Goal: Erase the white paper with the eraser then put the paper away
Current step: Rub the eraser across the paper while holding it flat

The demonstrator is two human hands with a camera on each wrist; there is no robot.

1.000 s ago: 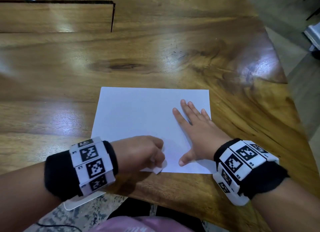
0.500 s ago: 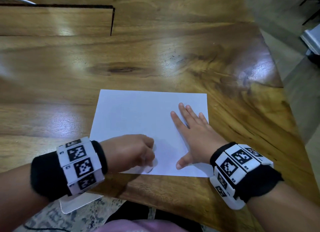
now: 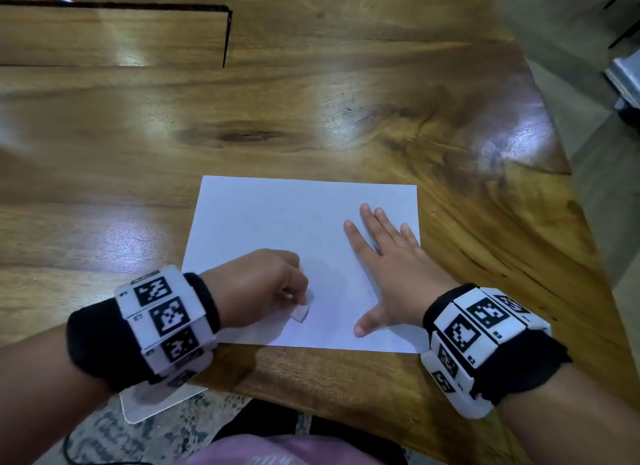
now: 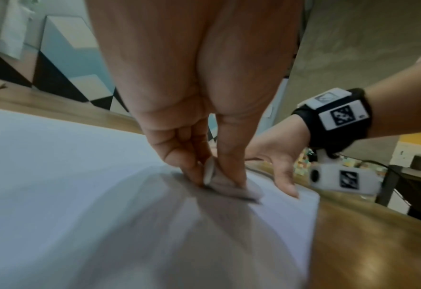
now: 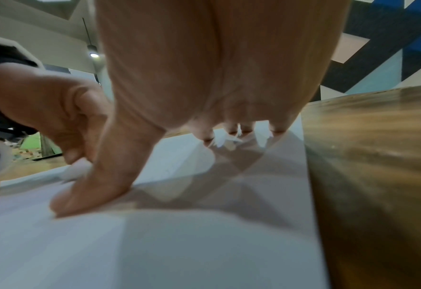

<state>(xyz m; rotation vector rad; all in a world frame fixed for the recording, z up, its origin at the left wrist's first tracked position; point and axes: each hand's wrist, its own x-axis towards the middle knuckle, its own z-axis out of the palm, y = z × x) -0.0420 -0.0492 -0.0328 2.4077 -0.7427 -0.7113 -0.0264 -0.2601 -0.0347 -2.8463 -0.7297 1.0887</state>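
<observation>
The left hand (image 3: 258, 284) pinches the eraser (image 3: 300, 312) against the white paper (image 3: 277, 222) near the desk (image 3: 311, 100) edge; the right hand (image 3: 388, 267) lies flat, fingers spread (pinning it). Hard strokes could crease the unpinned left side.

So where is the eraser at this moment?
In the head view the eraser is pinched in the left hand, touching the white paper near its front edge, left of the flat right hand.

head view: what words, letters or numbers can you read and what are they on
"R2": beside a black-and-white marker on the right wristband
"R3": beside the next marker on the same band
Left wristband: small letters, too blurred to read
Pink garment: white print, too blurred to read
Paper: no legible writing
</observation>
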